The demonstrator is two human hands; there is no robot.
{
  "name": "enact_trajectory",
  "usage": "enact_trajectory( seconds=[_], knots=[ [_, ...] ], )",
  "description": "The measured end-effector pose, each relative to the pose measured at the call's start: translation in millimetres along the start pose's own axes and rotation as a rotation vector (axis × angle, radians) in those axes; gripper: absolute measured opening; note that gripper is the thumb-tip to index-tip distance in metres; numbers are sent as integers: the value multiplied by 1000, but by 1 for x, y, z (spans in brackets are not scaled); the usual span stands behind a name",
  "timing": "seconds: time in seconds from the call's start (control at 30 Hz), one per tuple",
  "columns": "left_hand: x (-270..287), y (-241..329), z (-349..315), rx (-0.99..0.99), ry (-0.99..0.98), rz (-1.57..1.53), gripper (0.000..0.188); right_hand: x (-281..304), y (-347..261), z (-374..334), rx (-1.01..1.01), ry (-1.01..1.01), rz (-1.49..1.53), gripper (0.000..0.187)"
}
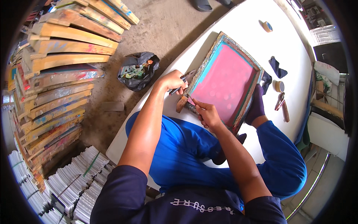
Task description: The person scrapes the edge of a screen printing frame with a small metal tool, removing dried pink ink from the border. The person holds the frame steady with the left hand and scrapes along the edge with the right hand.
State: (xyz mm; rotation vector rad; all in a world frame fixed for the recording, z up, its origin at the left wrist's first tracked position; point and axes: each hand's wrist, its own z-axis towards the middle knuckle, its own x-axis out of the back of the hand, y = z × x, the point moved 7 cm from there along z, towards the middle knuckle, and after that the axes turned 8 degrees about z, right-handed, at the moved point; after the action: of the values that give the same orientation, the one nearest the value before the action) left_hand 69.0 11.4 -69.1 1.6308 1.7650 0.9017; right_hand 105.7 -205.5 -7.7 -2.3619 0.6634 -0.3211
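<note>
A wooden screen-printing frame (220, 39) with pink mesh and a teal strip along its inner edge lies tilted before me, its near right side by my sock-covered foot. My left hand (173, 81) is closed around a black-handled tool (183, 79) just outside the frame's left side; the tool's kind is mostly hidden by my fingers. At the near left corner, my right hand (207, 114) pinches something thin that I cannot make out. A short brown wooden piece (181, 103) sticks out from that corner, between both hands.
The white tabletop (238, 22) carries tape rolls (267, 26) (279, 86), a dark cloth (278, 67) and a hand tool (280, 102) at the right. A black bag of scraps (138, 71) stands on the floor. Wooden frames (74, 46) and bundled white stacks (74, 179) line the left.
</note>
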Motion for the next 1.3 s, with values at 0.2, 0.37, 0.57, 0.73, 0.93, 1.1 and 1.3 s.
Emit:
enact_trajectory(
  seconds=[0.2,0.37,0.57,0.73,0.93,1.1,1.3],
  knots=[
    [-4,-14,-17,47,177,10,20,-6,-8,-9,462,258,-582,37],
    [-25,-14,-51,141,151,355,42,-6,-3,-6,467,242,-507,36],
    [-46,-4,-70,120,467,594,54,4,-5,-3,570,193,-462,36],
    [-64,-7,-73,29,526,575,45,16,-3,-12,526,181,-575,40],
    [-75,-23,-68,-23,444,229,36,32,12,0,113,-53,-153,44],
    [-75,-34,-69,40,451,84,32,35,21,15,145,-191,-31,44],
    [-85,-38,-69,85,431,-203,32,37,32,18,-200,-309,373,40]
  ],
)
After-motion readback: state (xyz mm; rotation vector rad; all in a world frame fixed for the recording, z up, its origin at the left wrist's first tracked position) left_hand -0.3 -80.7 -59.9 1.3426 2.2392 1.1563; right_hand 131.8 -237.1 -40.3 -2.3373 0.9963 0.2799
